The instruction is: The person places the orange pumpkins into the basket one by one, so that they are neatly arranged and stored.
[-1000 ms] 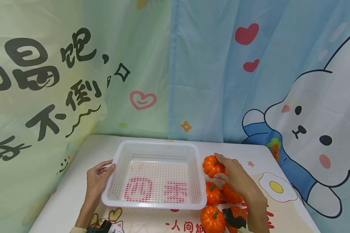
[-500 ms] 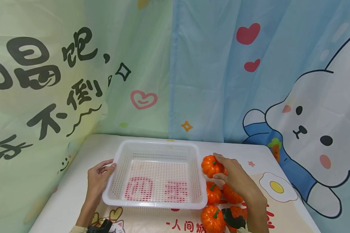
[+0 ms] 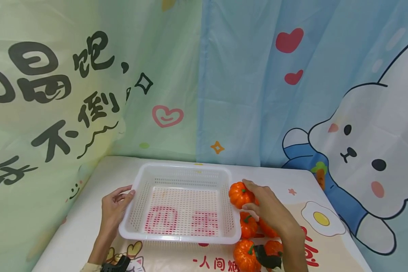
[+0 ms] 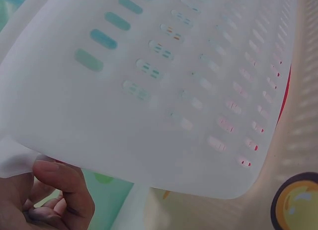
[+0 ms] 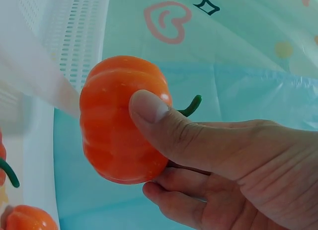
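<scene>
A white plastic basket with slotted sides stands on the table, with nothing inside it. At its left rim my left hand pinches the edge; in the left wrist view, the curled thumb and fingers of the left hand meet the rim below the basket wall. My right hand holds a small orange pumpkin level with the basket's right rim. Up close, the right thumb presses the ribbed pumpkin near its green stem, and the other fingers are partly hidden behind it.
Several more orange pumpkins lie along the basket's right side, some partly covered by the right arm. The printed tablecloth covers the table, and a curtain with cartoon prints hangs behind it.
My right hand has moved left with the pumpkin, bringing it up against the basket's right rim in view. The left hand and basket have stayed put.
</scene>
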Tool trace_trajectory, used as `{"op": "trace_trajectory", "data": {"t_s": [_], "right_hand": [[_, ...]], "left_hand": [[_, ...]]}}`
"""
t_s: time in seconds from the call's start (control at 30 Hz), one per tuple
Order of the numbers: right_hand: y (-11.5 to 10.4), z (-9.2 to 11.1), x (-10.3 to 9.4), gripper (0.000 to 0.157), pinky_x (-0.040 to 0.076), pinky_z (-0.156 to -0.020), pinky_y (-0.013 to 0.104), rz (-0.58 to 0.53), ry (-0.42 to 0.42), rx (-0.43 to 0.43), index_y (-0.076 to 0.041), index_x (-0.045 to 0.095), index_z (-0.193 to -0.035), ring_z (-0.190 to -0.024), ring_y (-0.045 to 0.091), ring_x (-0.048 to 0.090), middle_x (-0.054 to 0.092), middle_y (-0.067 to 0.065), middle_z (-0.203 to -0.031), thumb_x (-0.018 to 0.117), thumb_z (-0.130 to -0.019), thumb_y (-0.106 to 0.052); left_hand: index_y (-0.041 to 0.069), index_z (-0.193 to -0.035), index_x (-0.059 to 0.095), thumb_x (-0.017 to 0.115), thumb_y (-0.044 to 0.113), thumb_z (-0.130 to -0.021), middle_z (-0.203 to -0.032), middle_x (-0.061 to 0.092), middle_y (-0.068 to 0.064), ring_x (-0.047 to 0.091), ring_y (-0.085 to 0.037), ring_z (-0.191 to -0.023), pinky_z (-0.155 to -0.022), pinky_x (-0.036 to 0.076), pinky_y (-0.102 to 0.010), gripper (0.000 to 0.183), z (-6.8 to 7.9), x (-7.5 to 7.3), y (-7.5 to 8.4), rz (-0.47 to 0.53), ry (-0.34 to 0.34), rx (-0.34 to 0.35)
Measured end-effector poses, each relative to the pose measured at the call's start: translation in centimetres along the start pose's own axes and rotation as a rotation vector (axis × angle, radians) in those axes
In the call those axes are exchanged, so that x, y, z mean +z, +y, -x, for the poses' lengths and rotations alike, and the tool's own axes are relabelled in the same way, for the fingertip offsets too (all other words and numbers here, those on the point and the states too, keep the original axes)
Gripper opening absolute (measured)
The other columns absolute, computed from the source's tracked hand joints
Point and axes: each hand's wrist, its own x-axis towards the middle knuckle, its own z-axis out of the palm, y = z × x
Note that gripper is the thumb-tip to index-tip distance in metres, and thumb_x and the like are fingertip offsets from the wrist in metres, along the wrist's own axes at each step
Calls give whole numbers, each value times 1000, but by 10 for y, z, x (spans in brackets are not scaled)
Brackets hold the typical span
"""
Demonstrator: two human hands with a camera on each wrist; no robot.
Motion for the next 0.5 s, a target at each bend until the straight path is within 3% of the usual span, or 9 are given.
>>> {"op": "trace_trajectory", "data": {"t_s": [0.5], "right_hand": [[-6, -3, 11, 79, 43, -122, 69, -20, -4, 19, -7, 46, -166, -149, 47, 50, 55, 19, -165, 83, -96, -16]], "left_hand": [[-1, -137, 72, 73, 22, -107, -88, 75, 5, 71, -5, -74, -66, 62, -21, 38, 1, 0, 3, 6, -1, 6]]}}
